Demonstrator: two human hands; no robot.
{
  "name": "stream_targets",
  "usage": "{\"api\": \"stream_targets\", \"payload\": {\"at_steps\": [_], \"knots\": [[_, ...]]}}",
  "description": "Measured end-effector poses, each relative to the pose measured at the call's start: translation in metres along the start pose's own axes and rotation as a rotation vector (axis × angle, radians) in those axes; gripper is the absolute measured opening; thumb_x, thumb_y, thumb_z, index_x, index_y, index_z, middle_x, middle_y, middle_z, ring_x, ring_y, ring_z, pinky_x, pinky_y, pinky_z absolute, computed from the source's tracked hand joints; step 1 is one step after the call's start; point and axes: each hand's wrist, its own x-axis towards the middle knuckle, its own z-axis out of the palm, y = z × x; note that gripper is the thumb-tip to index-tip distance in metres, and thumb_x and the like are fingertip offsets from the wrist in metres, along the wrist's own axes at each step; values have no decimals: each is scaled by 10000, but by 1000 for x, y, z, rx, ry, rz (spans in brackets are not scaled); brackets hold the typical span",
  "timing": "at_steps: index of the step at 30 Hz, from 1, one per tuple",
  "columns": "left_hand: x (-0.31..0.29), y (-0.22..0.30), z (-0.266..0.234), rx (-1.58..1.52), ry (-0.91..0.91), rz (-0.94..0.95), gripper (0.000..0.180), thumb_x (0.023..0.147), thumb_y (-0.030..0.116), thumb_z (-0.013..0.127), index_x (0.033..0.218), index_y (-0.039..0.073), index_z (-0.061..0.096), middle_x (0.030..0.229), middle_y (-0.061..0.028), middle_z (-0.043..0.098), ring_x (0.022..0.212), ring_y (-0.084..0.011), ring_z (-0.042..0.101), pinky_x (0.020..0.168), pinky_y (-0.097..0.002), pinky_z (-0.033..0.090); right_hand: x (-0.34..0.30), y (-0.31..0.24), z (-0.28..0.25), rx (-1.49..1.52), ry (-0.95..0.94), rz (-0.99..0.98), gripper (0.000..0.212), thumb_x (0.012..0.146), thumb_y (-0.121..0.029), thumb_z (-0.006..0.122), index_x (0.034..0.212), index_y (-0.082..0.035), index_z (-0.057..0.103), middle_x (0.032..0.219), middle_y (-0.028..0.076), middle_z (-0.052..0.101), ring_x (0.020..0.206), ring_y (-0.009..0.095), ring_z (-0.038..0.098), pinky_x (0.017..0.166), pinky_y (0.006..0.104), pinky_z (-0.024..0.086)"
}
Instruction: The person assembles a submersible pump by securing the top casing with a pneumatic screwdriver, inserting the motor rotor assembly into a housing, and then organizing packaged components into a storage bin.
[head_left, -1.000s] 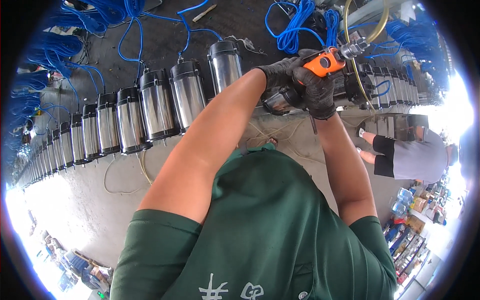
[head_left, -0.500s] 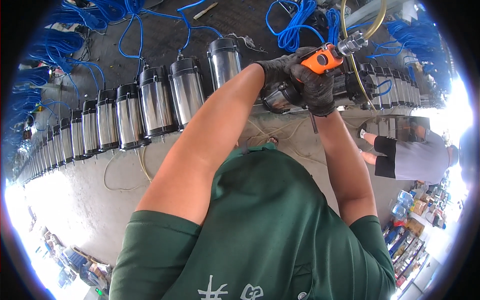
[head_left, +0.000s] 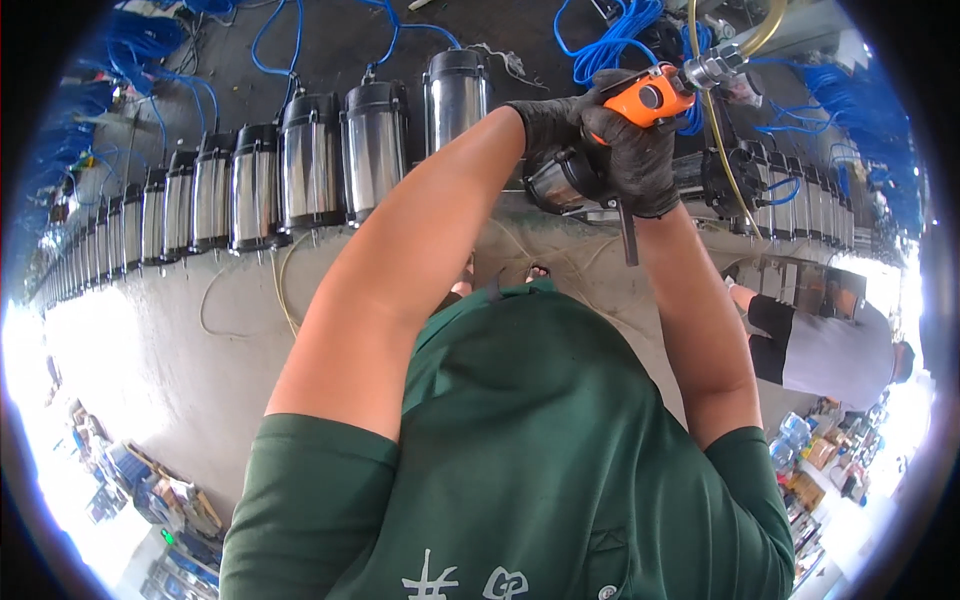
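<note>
Both my hands wear dark gloves and meet at an orange air tool [head_left: 650,98], which has a metal coupling [head_left: 715,66] at its end. My right hand [head_left: 645,170] is closed around the tool's body. Beside it, my left hand [head_left: 552,130] is closed against the tool's left side, with its fingers partly hidden. A dark flat bar [head_left: 628,235] points down below my right hand. Under my hands lies a steel cylinder with black end caps [head_left: 562,183], its middle hidden by my gloves.
Upright steel cylinders [head_left: 310,165] with black caps and blue cables stand in a long row to both sides. A yellowish hose [head_left: 722,150] hangs near the tool. Coiled blue cable [head_left: 615,40] lies behind. Another person [head_left: 835,350] bends at the right.
The view has shifted, so the left row sits higher and the other person lower. The tool and both hands are slightly further right. Both hands keep their hold.
</note>
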Motion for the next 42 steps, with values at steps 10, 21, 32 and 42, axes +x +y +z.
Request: {"api": "stream_targets", "payload": {"at_steps": [10, 21, 32, 42], "knots": [[-91, -77, 56, -17, 959, 341, 256, 940, 114, 626, 1188, 57, 649, 1186, -157, 667, 1048, -255, 667, 920, -378, 539, 11, -36, -15, 37, -198, -212, 425, 835, -108, 760, 1221, -4, 616, 938, 81, 714, 861, 217, 699, 838, 358, 567], [-63, -214, 124, 927, 1309, -105, 313, 765, 282, 780, 1024, 114, 728, 1157, -224, 634, 1066, -421, 591, 914, -519, 515, -18, -74, -79, 183, -350, -111, 333, 811, -86, 702, 1128, 8, 659, 891, 136, 716, 828, 275, 708, 829, 412, 595], [-52, -219, 138, 978, 1437, -5, 294, 755, 318, 817, 911, 82, 737, 1090, -201, 659, 1052, -438, 584, 905, -519, 509, -24, -55, -96, 212, -357, -59, 348, 818, -84, 717, 1155, -22, 657, 880, 121, 738, 802, 227, 718, 727, 336, 581], [-47, -207, 148, 1116, 1360, -168, 240, 773, 262, 785, 972, 134, 746, 1085, -172, 656, 1045, -417, 598, 871, -519, 520, -26, -24, -92, 63, -510, -156, 391, 894, -146, 724, 1253, -25, 632, 946, 118, 744, 883, 267, 727, 856, 387, 605]]}}
